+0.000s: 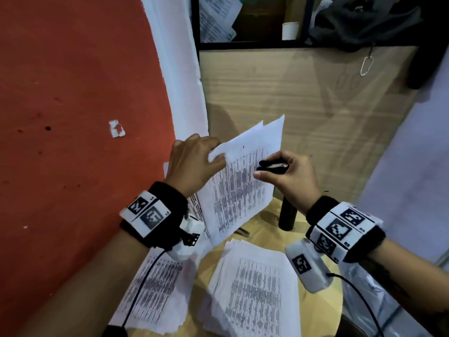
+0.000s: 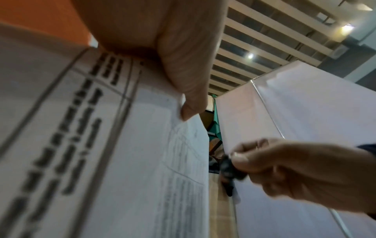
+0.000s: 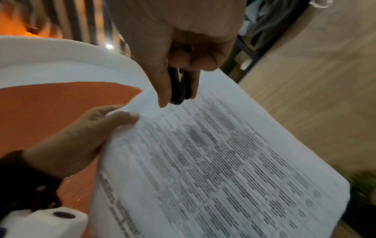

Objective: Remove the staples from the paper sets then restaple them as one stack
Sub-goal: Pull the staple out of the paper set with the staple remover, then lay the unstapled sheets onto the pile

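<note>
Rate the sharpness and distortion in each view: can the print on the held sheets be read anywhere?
Head: sharpest, though the wall edge bows; print on the held paper set unreadable. Left wrist: close-up print smeared, right hand blurred. Right wrist: print streaked, black tool soft-edged.

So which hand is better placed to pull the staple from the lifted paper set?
Probably the right hand: it already grips the black staple remover just above the lifted paper set, near its top corner. The left hand pinches that corner to hold the set up. No staple is visible.
</note>
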The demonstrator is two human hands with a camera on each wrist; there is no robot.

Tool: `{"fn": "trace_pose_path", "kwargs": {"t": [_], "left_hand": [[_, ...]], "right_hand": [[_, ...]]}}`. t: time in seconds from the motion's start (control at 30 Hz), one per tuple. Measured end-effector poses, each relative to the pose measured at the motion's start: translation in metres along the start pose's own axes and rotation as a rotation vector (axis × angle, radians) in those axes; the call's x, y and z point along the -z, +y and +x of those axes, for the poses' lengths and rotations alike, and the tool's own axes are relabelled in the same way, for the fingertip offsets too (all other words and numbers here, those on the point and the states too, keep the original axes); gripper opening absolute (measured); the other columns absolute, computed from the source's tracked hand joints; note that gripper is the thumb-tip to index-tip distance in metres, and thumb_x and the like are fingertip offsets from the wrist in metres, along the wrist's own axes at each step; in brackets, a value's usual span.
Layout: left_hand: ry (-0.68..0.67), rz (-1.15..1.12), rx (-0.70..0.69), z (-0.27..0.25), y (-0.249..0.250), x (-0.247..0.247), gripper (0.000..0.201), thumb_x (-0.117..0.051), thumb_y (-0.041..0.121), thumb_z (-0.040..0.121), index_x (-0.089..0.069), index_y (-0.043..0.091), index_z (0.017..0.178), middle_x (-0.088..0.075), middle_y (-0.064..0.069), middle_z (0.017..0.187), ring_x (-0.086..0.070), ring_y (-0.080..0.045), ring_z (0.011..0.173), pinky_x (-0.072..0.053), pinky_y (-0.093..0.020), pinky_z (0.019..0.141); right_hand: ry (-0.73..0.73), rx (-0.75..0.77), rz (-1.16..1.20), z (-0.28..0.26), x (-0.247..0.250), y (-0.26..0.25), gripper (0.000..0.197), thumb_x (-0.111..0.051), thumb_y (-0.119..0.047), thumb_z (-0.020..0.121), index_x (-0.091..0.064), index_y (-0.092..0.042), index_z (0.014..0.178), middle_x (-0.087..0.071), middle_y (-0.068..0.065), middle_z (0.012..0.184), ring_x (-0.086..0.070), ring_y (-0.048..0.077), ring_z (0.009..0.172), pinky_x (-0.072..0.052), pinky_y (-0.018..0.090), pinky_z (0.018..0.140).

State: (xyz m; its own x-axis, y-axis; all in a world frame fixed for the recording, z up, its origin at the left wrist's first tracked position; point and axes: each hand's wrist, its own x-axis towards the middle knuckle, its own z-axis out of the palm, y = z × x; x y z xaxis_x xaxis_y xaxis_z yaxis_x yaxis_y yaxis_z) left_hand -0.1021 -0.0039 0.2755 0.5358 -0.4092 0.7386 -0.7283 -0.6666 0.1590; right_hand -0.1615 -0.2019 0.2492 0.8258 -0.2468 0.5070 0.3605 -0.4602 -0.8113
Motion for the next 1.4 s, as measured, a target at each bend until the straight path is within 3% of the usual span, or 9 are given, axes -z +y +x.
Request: {"fn": "trace_pose_path", "kwargs": {"t": [0.23, 0.33, 0.47, 0.57, 0.7, 0.83, 1.07, 1.27, 1.4], "left_hand": [[-0.074, -0.217, 0.098, 0.003, -0.034, -0.001, 0.053, -0.04, 0.055, 0.068, -0.066, 0.011, 0.079, -0.059, -0.007, 0.069, -0.051, -0.026, 0.076, -0.043, -0.038, 0.067], [-0.107, -0.383, 0.101, 0.002, -0.052, -0.001, 0.047, -0.054, 0.049, 0.076, -0.069, 0.006, 0.087, -0.068, -0.018, 0.082, -0.061, -0.031, 0.081, -0.049, -0.046, 0.076], [-0.177, -0.63, 0.156, 0.002, -0.054, 0.011, 0.01, -0.069, 0.028, 0.08, -0.07, 0.018, 0.081, -0.07, 0.013, 0.075, -0.06, 0.005, 0.071, -0.047, -0.017, 0.069], [-0.222, -0.679, 0.168, 0.004, -0.056, 0.015, 0.005, -0.068, 0.032, 0.074, -0.07, 0.027, 0.074, -0.067, 0.013, 0.069, -0.058, 0.006, 0.066, -0.044, -0.013, 0.065], [-0.265, -0.741, 0.174, 0.007, -0.059, 0.012, 0.012, -0.069, 0.02, 0.077, -0.069, 0.009, 0.082, -0.066, 0.002, 0.077, -0.057, -0.003, 0.07, -0.044, -0.018, 0.066], [-0.304, -0.814, 0.216, 0.008, -0.056, 0.006, 0.021, -0.061, -0.006, 0.084, -0.065, 0.015, 0.082, -0.068, 0.02, 0.065, -0.06, 0.01, 0.062, -0.045, -0.007, 0.061], [-0.319, -0.812, 0.242, 0.011, -0.058, 0.008, 0.015, -0.072, 0.002, 0.077, -0.066, 0.015, 0.082, -0.069, 0.018, 0.069, -0.06, 0.006, 0.066, -0.048, -0.01, 0.067], [-0.032, -1.003, 0.672, -0.014, -0.086, -0.008, 0.017, -0.062, 0.002, 0.085, -0.05, 0.011, 0.093, -0.06, 0.017, 0.046, -0.052, 0.005, 0.04, -0.031, -0.009, 0.04], [-0.161, -1.297, 0.792, -0.051, -0.07, -0.042, 0.063, -0.089, 0.031, 0.044, -0.054, 0.016, 0.094, -0.071, 0.011, 0.068, -0.063, -0.001, 0.055, -0.049, -0.015, 0.049]], "right_hand": [[0.044, -0.175, 0.417, 0.006, 0.016, 0.022, 0.033, -0.077, 0.007, 0.061, -0.063, -0.014, 0.083, -0.071, -0.007, 0.081, -0.065, 0.001, 0.067, -0.05, 0.017, 0.064], [-0.156, -0.278, 0.374, 0.014, 0.026, 0.025, 0.037, -0.084, -0.003, 0.056, -0.061, -0.016, 0.083, -0.06, -0.012, 0.1, -0.06, -0.011, 0.064, -0.043, 0.006, 0.052], [-0.423, -0.355, 0.384, 0.016, 0.026, 0.036, 0.079, -0.092, -0.043, 0.012, -0.066, -0.02, 0.083, -0.068, -0.011, 0.078, -0.061, 0.004, 0.067, -0.045, 0.012, 0.058], [-0.436, -0.334, 0.432, 0.021, 0.021, 0.041, 0.081, -0.093, -0.042, 0.01, -0.065, -0.019, 0.083, -0.069, -0.007, 0.076, -0.062, 0.005, 0.065, -0.049, 0.014, 0.059], [-0.527, -0.304, 0.411, 0.027, 0.026, 0.035, 0.073, -0.093, -0.044, 0.015, -0.069, -0.024, 0.081, -0.069, -0.007, 0.082, -0.06, 0.007, 0.071, -0.046, 0.014, 0.061], [-0.649, -0.284, 0.355, 0.024, 0.021, 0.028, 0.06, -0.093, -0.042, 0.022, -0.072, -0.028, 0.077, -0.068, -0.002, 0.079, -0.052, 0.017, 0.071, -0.039, 0.023, 0.061], [-0.523, -0.247, 0.414, 0.025, 0.024, 0.02, 0.047, -0.084, -0.01, 0.032, -0.067, -0.017, 0.075, -0.065, -0.003, 0.061, -0.046, 0.003, 0.042, -0.035, 0.011, 0.038], [-0.291, -0.177, 0.486, 0.031, 0.035, 0.022, 0.063, -0.093, -0.042, 0.015, -0.073, -0.024, 0.072, -0.069, -0.001, 0.068, -0.055, 0.007, 0.049, -0.042, 0.015, 0.045], [-0.176, -0.222, 0.532, 0.024, 0.018, 0.03, 0.075, -0.093, -0.041, 0.012, -0.066, -0.017, 0.079, -0.068, -0.004, 0.062, -0.05, 0.003, 0.04, -0.038, 0.011, 0.039]]}}
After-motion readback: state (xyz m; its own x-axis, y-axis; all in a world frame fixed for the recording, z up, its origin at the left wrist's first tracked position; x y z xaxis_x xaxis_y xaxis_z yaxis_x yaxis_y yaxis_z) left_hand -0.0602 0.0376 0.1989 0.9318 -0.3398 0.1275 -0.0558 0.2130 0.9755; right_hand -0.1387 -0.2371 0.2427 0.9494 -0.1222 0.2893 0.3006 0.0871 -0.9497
